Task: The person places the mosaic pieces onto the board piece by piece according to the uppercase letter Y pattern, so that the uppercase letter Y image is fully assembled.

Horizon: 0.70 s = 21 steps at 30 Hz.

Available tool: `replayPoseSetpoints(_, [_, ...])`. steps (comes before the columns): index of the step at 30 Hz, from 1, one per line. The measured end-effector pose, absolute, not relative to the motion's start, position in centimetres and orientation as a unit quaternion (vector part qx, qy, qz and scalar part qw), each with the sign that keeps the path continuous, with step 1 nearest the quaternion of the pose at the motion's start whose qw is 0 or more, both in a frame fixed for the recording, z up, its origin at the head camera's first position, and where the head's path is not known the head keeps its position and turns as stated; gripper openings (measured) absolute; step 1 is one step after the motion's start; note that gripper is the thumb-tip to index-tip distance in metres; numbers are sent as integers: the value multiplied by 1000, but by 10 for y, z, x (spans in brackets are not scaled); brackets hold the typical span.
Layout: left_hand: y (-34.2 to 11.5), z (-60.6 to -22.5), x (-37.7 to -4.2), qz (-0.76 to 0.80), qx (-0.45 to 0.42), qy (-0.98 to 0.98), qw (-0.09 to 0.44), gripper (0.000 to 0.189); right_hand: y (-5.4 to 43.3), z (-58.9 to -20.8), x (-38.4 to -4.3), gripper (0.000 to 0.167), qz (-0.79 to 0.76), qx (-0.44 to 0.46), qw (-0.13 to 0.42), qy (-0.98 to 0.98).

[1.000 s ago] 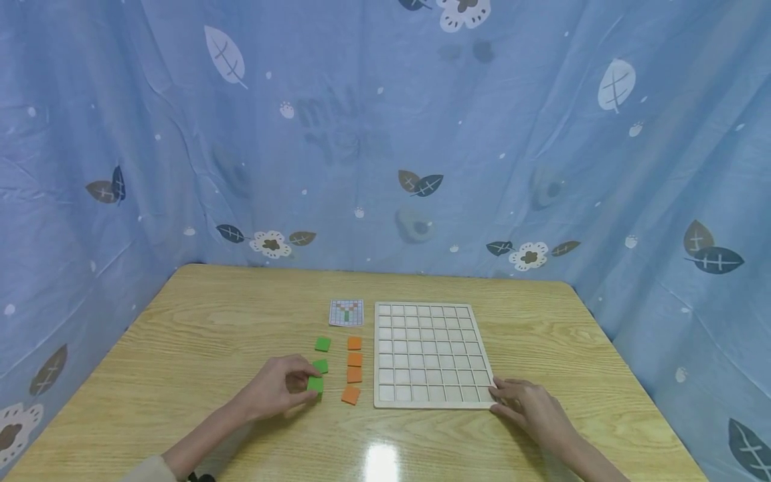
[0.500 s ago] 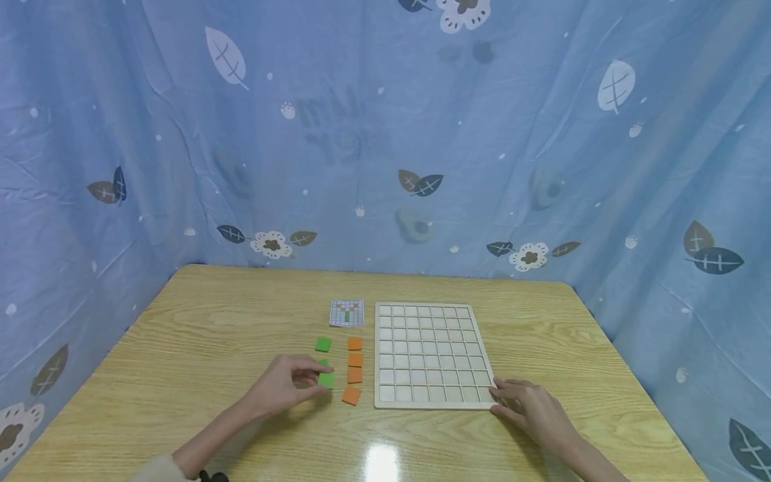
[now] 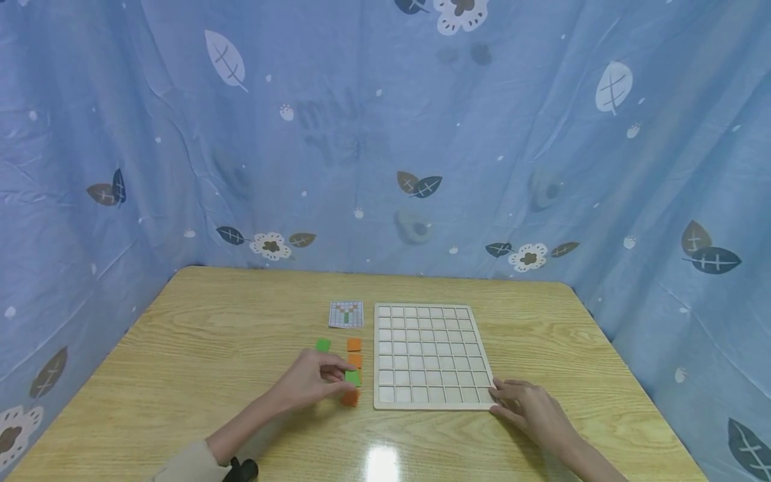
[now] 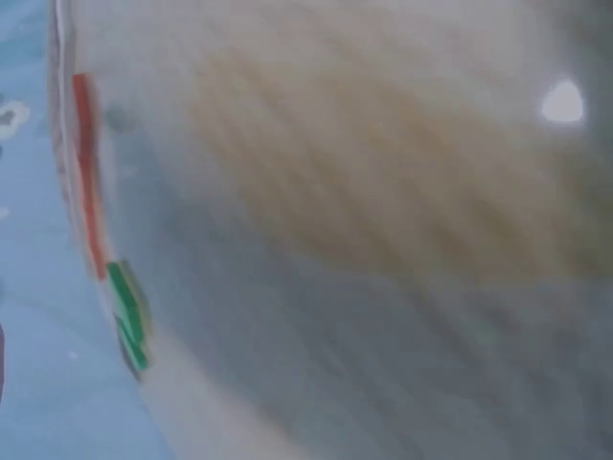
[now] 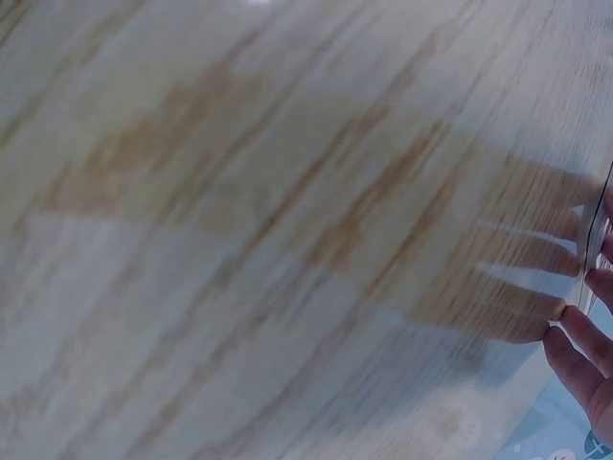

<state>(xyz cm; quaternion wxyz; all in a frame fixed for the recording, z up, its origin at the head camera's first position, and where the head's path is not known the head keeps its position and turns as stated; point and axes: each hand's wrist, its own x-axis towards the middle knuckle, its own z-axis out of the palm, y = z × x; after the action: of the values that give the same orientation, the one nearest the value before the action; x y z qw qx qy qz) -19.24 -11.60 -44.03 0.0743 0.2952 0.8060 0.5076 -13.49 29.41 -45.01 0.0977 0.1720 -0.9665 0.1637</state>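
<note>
Between the thumb and fingers of my left hand [image 3: 310, 381] is a square green tile [image 3: 353, 378], held over the column of orange tiles [image 3: 354, 345]. It overlaps some of that column in the head view. Another green tile [image 3: 323, 345] lies just beyond the hand, which hides the table beneath it. At the near right corner of a pale wooden grid board [image 3: 435, 406], my right hand [image 3: 533, 412] holds the edge, thumb at the front and fingers at the side. The right wrist view shows its fingertips [image 5: 573, 316] low at the table surface.
A small printed card [image 3: 346, 314] with a coloured grid pattern lies behind the tiles, left of the board. All stand on a wood-grain table [image 3: 241, 308]. A blue patterned curtain [image 3: 361, 134] hangs round its back and sides.
My left hand has carried the green tile rightward, from beside the green tiles to over the orange column. My right hand and the board have stayed in place.
</note>
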Motion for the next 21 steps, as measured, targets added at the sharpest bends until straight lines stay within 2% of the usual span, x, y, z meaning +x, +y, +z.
replayPoseSetpoints(7, [-91, -435, -202, 496, 335, 799, 65, 28, 294, -450, -135, 31, 161, 170, 92, -968])
replayPoseSetpoints(14, [-63, -433, -213, 497, 386, 776, 49, 28, 294, -452, -135, 32, 151, 177, 110, -966])
replayPoseSetpoints(21, [-36, -431, -219, 492, 385, 778, 72, 27, 294, -452, -134, 30, 154, 178, 120, -965])
